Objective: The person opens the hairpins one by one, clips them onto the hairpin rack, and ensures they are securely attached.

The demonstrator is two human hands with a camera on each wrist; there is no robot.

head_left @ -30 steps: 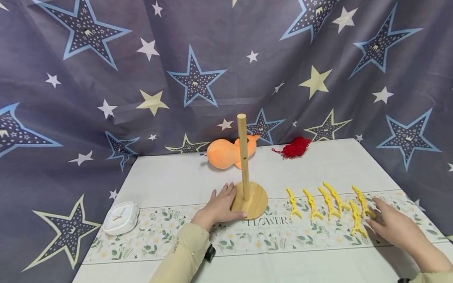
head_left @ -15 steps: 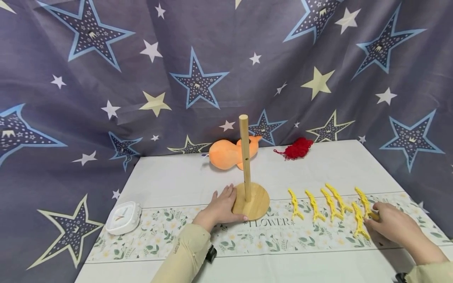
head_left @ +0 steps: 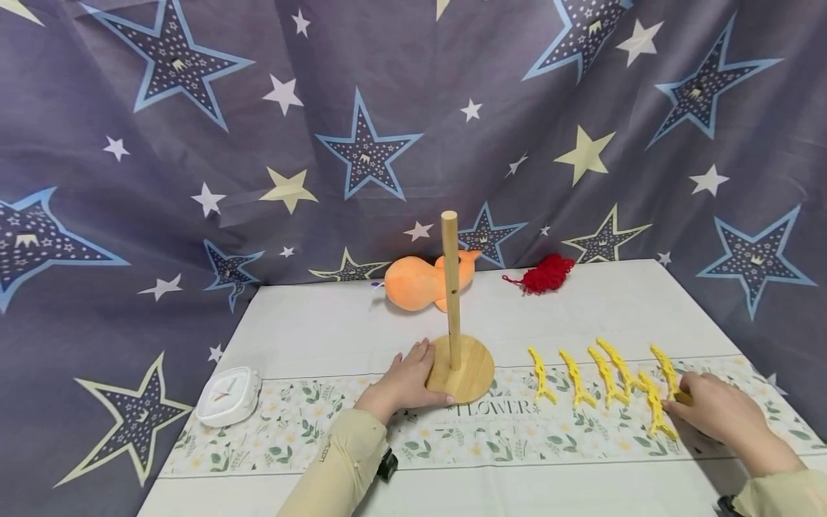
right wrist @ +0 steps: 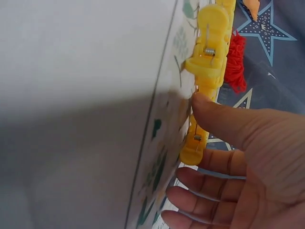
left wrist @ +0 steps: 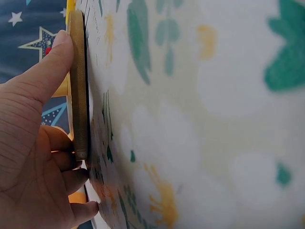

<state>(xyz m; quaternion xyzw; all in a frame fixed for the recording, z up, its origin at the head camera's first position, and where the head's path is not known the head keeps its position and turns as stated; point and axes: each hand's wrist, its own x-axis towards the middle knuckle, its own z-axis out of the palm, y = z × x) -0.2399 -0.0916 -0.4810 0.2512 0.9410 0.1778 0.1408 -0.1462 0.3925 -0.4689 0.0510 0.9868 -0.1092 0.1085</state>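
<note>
A wooden stand [head_left: 474, 370], with an upright rod on a round base, is at mid-table. My left hand [head_left: 403, 384] grips the base's left edge, thumb [left wrist: 57, 59] over its near rim and fingers curled at the far side. On the right, my right hand [head_left: 717, 409] pinches the handle end of the rightmost long yellow spring clip [head_left: 664, 365] between thumb [right wrist: 217, 112] and index finger. That clip lies on the runner, its small metal spring showing in the right wrist view. Just left of it lies another yellow clip [head_left: 655, 409], its handles splayed toward me.
Several more yellow clips [head_left: 573, 380] lie in a loose row between stand and right hand. Behind the rod rests an orange plush toy [head_left: 413, 283]. Red yarn [head_left: 548, 274] sits at the back; a white clock [head_left: 229, 396] stands left. A star-patterned curtain [head_left: 388, 72] hangs behind the table.
My right hand has come in to the left and its thumb and index finger have closed on the rightmost clip's end. The left hand stays on the base; the view shifts slightly.
</note>
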